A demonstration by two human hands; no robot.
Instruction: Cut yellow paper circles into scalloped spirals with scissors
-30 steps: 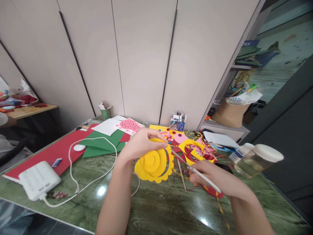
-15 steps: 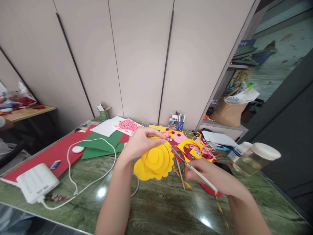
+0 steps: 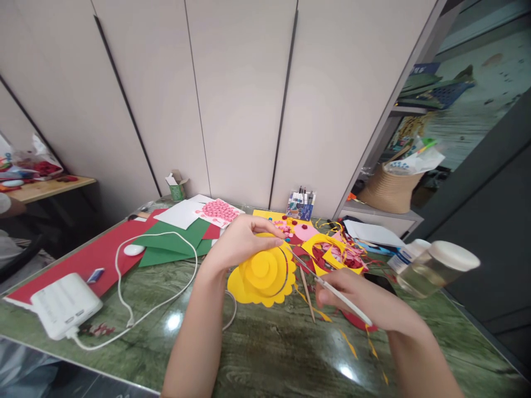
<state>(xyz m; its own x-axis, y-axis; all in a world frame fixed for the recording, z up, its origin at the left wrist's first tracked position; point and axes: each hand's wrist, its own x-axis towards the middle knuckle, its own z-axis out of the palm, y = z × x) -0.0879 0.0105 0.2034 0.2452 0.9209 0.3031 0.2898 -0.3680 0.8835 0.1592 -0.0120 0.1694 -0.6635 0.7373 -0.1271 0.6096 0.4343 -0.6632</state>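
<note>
Red piece (image 3: 355, 320) partly hidden by right hand (image 3: 352, 290).

On my left, a white, rounded power bank (image 3: 66, 305) trails a looping white cable (image 3: 196, 258) over the green marbled tabletop (image 3: 265, 359); I spot an open green-and-white cardboard box (image 3: 178, 191) behind, and, rightward, a ribbed tan basket (image 3: 388, 189) on its shelf!

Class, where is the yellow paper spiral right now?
In the head view, the yellow paper spiral is below centre, held at its upper edge by the left hand, with the pale stick just to its right.
</note>
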